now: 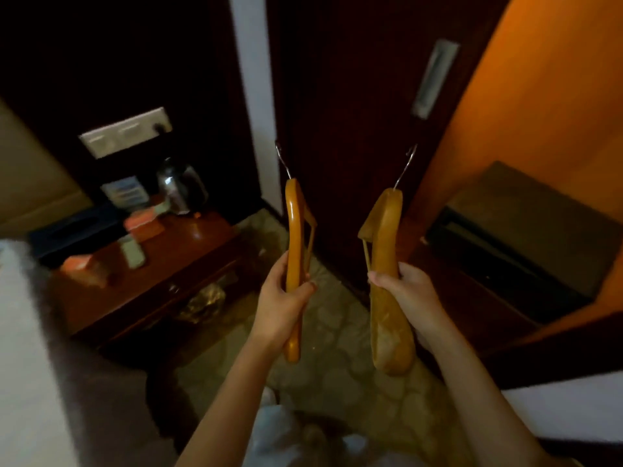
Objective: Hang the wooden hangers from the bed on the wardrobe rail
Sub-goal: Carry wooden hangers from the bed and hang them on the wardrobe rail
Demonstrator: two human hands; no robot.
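Observation:
Each of my hands holds one wooden hanger upright, metal hooks pointing up and away from me. My left hand [281, 299] grips the middle of a slim honey-coloured hanger [292, 237]. My right hand [409, 298] is closed round a broader wooden hanger [387, 230] seen more side-on. Both hangers hover in front of a dark wooden wardrobe door [347, 106] with a recessed metal handle [435, 77]. The open wardrobe interior [526, 106] glows orange at the right. No rail shows in view.
A dark bedside table [188, 251] at the left carries a metal kettle [180, 185], small boxes and a remote. A wall switch panel [126, 131] sits above it. White bedding [20, 348] lies at the lower left. A grey safe [526, 217] stands inside the wardrobe.

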